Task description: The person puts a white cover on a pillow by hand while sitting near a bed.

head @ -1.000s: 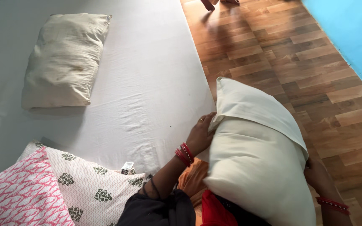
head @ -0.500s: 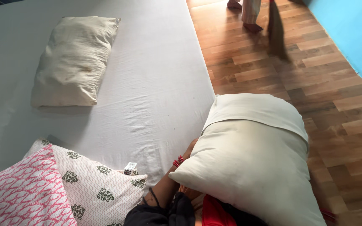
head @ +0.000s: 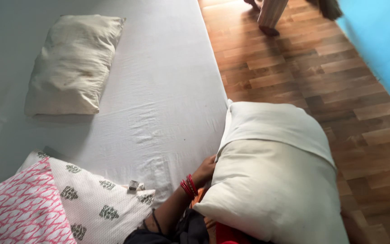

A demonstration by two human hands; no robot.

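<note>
1. Two hands work one big cream pillow (head: 274, 190), which stands on end in the person's lap at the right edge of the bed (head: 168, 90), partly over the wooden floor (head: 294, 68).
2. Her left hand (head: 205, 171), red bangles at the wrist, presses against the pillow's left side; its fingers are tucked behind the fabric, so whether they pinch it or lie flat cannot be told.
3. Her right hand is hidden behind the pillow's lower right; its grip cannot be told either.
4. A paler pillowcase (head: 271, 124) covers only the pillow's top, its hem lying slantwise across the front, with the lower two thirds bare.
5. Judging by that, the case is partway on; drawing it further would call for a hold on the hem at both sides.
6. Elsewhere on the bed lie a bare stained pillow (head: 71, 63), a white printed cushion (head: 100, 199) and a pink patterned one (head: 19, 212).
7. Another person's foot (head: 269, 20) stands on the floor beyond.
</note>
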